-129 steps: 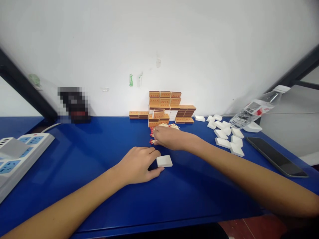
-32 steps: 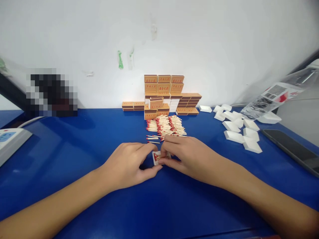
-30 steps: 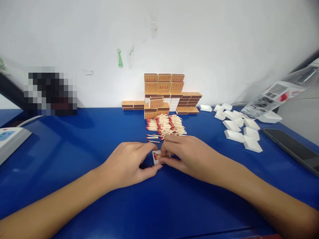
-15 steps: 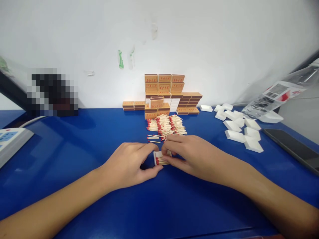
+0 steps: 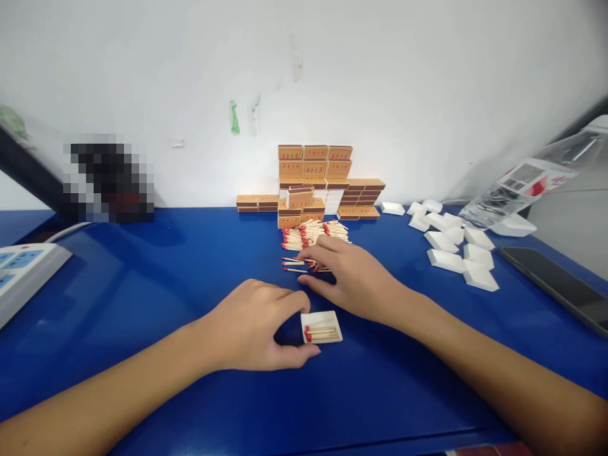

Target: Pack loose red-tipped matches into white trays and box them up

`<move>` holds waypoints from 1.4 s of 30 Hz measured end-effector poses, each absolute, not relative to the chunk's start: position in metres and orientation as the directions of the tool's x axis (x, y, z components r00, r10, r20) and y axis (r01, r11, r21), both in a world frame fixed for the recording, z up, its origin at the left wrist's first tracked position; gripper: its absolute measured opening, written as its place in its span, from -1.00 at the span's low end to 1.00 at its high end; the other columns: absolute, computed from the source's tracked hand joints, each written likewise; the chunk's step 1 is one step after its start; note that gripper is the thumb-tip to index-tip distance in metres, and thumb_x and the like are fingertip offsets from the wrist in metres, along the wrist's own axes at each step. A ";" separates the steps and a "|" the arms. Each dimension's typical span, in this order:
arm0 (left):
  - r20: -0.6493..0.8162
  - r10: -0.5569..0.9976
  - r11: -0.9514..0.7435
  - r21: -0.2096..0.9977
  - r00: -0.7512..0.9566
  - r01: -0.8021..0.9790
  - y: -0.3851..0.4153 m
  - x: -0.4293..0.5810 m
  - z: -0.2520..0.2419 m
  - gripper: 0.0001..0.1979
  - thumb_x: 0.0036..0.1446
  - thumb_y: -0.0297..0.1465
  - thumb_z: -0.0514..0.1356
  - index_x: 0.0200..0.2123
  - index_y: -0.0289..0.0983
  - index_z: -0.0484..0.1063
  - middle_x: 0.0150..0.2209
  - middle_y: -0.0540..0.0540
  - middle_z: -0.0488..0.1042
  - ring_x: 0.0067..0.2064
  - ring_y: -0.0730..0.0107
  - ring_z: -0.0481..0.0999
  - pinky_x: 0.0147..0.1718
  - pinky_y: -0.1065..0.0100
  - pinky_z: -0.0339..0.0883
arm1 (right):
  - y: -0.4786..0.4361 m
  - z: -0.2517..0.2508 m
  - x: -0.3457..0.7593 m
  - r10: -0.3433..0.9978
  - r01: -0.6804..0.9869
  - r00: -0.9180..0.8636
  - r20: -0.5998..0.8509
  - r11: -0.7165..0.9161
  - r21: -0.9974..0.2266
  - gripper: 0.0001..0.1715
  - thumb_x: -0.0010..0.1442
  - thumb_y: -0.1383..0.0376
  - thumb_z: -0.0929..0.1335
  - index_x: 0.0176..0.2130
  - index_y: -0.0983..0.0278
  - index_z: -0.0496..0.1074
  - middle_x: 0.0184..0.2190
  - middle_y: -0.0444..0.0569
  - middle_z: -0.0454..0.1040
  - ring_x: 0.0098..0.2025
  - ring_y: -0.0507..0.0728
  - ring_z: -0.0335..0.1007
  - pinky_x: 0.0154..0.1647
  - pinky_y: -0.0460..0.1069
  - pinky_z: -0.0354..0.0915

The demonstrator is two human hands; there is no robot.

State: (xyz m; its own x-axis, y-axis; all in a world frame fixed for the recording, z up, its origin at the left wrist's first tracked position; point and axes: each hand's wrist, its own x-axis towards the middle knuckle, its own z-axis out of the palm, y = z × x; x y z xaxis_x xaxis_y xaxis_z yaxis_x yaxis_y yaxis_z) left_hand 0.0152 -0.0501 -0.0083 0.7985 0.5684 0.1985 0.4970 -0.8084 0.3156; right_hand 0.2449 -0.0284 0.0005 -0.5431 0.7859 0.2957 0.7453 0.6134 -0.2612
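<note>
My left hand (image 5: 261, 326) grips a small white matchbox tray (image 5: 325, 318) by its left end, index finger at the far side and thumb at the near side. Several red-tipped matches (image 5: 323, 332) lie inside it, heads to the left. Farther back, my right hand (image 5: 344, 269) reaches over a few loose matches (image 5: 295, 270) with its thumb and fingers apart; its fingertips are close to the matches, and I see none held in them. Behind it spreads a big heap of matches (image 5: 304, 234), partly hidden by the hand.
Brown matchboxes (image 5: 314, 168) are stacked against the wall behind the heap. Empty white trays (image 5: 446, 260) lie scattered at the right, beside a leaning plastic bottle (image 5: 522, 180) and a dark phone (image 5: 553, 278). A white power strip (image 5: 35, 272) sits at the left edge of the blue table (image 5: 190, 253).
My right hand has left the tray and moved back to the loose matches, its fingers opening. The tray, still in my left hand, appears lower and slightly to the right, with more of its inside showing.
</note>
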 end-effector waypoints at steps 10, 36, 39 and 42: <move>0.165 0.565 -0.813 0.280 0.808 0.511 -0.050 0.017 -0.006 -0.66 0.22 -0.05 0.27 -0.22 -0.21 0.49 -0.50 0.05 0.44 -0.49 0.32 0.43 -0.48 0.30 0.09 | -0.015 0.000 0.231 0.788 0.734 -0.576 0.218 0.616 -0.288 -0.86 0.43 0.27 0.39 -0.20 0.29 0.47 -0.15 0.07 0.48 -0.09 0.19 0.41 -0.06 0.07 0.32; 0.231 0.612 -0.787 0.270 0.757 0.554 -0.043 0.015 -0.002 -0.71 0.21 -0.12 0.31 -0.19 -0.22 0.52 -0.56 0.10 0.39 -0.55 0.43 0.36 -0.51 0.37 0.12 | -0.026 0.004 0.252 0.786 0.711 -0.613 0.079 0.592 -0.378 -0.88 0.47 0.30 0.33 -0.17 0.29 0.41 -0.10 0.05 0.43 -0.11 0.16 0.39 -0.09 0.05 0.31; 0.226 0.616 -0.784 0.271 0.755 0.558 -0.043 0.015 -0.001 -0.71 0.22 -0.12 0.30 -0.20 -0.22 0.52 -0.55 0.10 0.40 -0.55 0.43 0.38 -0.50 0.37 0.14 | -0.026 0.006 0.254 0.791 0.701 -0.605 0.095 0.585 -0.409 -0.90 0.46 0.27 0.35 -0.13 0.28 0.40 -0.08 0.05 0.44 -0.08 0.17 0.38 -0.09 0.05 0.30; 0.226 0.620 -0.782 0.261 0.752 0.566 -0.043 0.015 -0.001 -0.70 0.21 -0.11 0.30 -0.19 -0.23 0.53 -0.55 0.09 0.40 -0.55 0.42 0.38 -0.50 0.36 0.14 | -0.027 0.007 0.256 0.786 0.695 -0.611 0.092 0.588 -0.413 -0.87 0.47 0.24 0.35 -0.12 0.27 0.42 -0.08 0.05 0.43 -0.07 0.17 0.39 -0.10 0.04 0.30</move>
